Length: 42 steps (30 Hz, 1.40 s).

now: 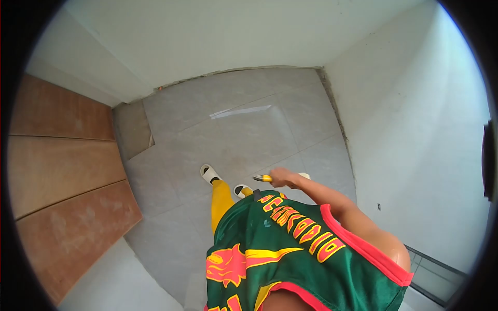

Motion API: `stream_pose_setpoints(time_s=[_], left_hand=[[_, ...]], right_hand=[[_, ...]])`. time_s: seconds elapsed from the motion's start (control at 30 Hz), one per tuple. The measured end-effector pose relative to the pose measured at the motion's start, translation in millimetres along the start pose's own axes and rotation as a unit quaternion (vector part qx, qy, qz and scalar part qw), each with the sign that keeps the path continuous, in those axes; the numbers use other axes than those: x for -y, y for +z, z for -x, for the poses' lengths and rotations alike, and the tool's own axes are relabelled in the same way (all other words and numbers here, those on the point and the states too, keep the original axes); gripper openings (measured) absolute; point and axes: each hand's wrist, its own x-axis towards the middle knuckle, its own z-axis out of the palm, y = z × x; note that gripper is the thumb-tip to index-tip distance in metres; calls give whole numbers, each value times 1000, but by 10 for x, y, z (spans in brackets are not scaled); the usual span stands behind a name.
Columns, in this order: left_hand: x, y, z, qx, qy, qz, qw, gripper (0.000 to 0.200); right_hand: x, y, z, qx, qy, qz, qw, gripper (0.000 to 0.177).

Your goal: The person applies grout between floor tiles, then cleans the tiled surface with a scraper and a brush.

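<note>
The right hand [281,177] was closed around a yellow-and-black tool [263,178], which poked out past the fist above the gray tiled floor [181,176], near the white slippers [209,174]. Something pale [304,176], mostly hidden, showed behind the wrist; brown panels [67,163] lay well apart.

Looks like a small hand tool [263,178], yellow-handled, with a dark and pale tip too small to identify. Points leftward in the view, held in the right grip [280,177] above the grey tiled floor [192,135], partly hidden.
</note>
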Motion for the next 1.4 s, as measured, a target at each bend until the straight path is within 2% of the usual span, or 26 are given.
stream_pose_setpoints(time_s=[0.03, 0.07, 0.13, 0.17, 0.23, 0.3, 0.33, 0.43, 0.47, 0.57, 0.63, 0.73, 0.83, 0.9, 1.0, 1.1, 1.2, 1.27, 1.3, 1.33, 1.37, 1.4], left_hand=[[20, -42, -41, 1, -3, 3, 1000, 31], [-2, -95, -81, 3, -3, 7, 1000, 31], [8, -229, -154, 4, -3, 15, 1000, 31], [14, -301, -190, 4, -2, 18, 1000, 31], [20, -421, -230, -1, -5, 19, 1000, 31], [-9, -463, -276, -8, -12, 21, 1000, 31], [-39, -490, -273, -8, -20, 17, 1000, 31], [-315, -478, -373, 1, -28, -5, 1000, 31], [-454, -450, -426, 6, -26, -16, 1000, 31], [-630, -395, -558, 25, -22, -36, 999, 31], [-597, -362, -619, 35, -12, -45, 998, 31], [-450, -316, -705, 44, 4, -42, 998, 31], [-422, -336, -695, 38, 15, -41, 998, 31], [-373, -380, -631, 34, 19, -37, 999, 31], [-310, -489, -460, 26, 22, -29, 999, 31], [-121, -665, -211, 1, 27, -1, 1000, 31], [-14, -787, 34, -21, 30, 12, 999, 31], [-74, -862, 64, -15, 32, 6, 999, 31], [-146, -928, 43, -6, 33, -5, 999, 31], [-227, -993, 3, 6, 33, -13, 999, 31], [-396, -1036, -67, 19, 32, -28, 999, 31], [-564, -1015, -143, 30, 27, -48, 998, 31]], right_hand=[[-168, 108, 85, 11, 22, 10, 1000, 22], [-335, 161, 239, 71, 34, 2, 997, 20], [-838, 502, 457, 126, 4, -82, 989, 24], [-901, 583, 727, 133, 19, -201, 970, 27], [-688, 509, 1234, 174, 65, -246, 951, 33], [-613, 582, 1558, 74, -28, -390, 917, 44], [-487, 540, 1714, 64, -43, -418, 905, 52], [-185, 641, 1814, -3, 63, -499, 864, 51], [76, 410, 1872, -24, 83, -511, 856, 48], [133, 344, 1673, -62, 109, -493, 861, 46], [186, 232, 1586, -50, 141, -507, 849, 45], [-137, 514, 1263, -110, 83, -459, 878, 43], [-236, 333, 1121, -73, 57, -443, 892, 43], [-184, 128, 1153, -78, 8, -444, 893, 32], [-500, 191, 1013, -12, -10, -437, 899, 19], [-554, 89, 912, 30, -12, -474, 880, 17], [-459, 34, 791, 0, -65, -378, 923, 18], [-295, -22, 763, -6, -158, -279, 947, 22], [-552, 284, 448, 15, -183, -227, 957, 25], [-129, 46, 770, -4, -174, -227, 958, 23], [-177, 158, 677, 24, -128, -152, 980, 23], [-143, -46, 670, 66, -91, -104, 988, 23]])
